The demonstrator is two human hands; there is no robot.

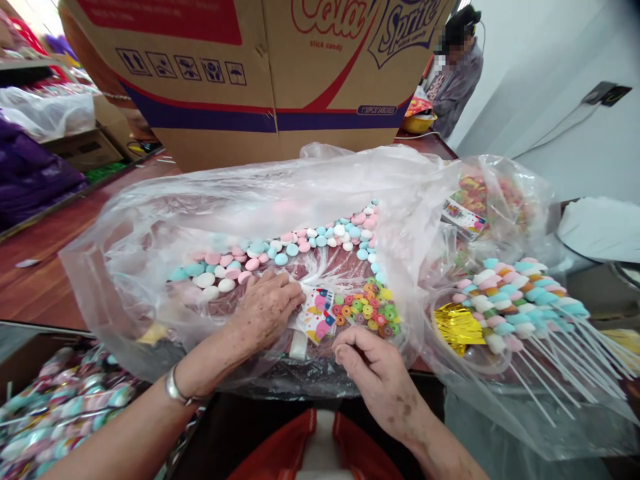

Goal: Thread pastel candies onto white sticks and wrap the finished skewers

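Observation:
My left hand (265, 310) lies flat, palm down, on a clear plastic bag, its fingertips touching the edge of a small printed packet (317, 313). My right hand (373, 373) is curled with thumb and forefinger close together, just in front of several ring-shaped gummies (367, 305). Whether anything is pinched in it cannot be made out. Beyond my hands, pink, white and blue round candies (295, 243) lie in a band within the large clear plastic bag (150, 193).
A big cardboard box (250, 87) stands behind the bag. At the right lie twisted marshmallow sticks (525, 300) and gold twist ties (457, 327). A box of wrapped candy sticks (65, 413) is at lower left. Another person (457, 73) is at the back right.

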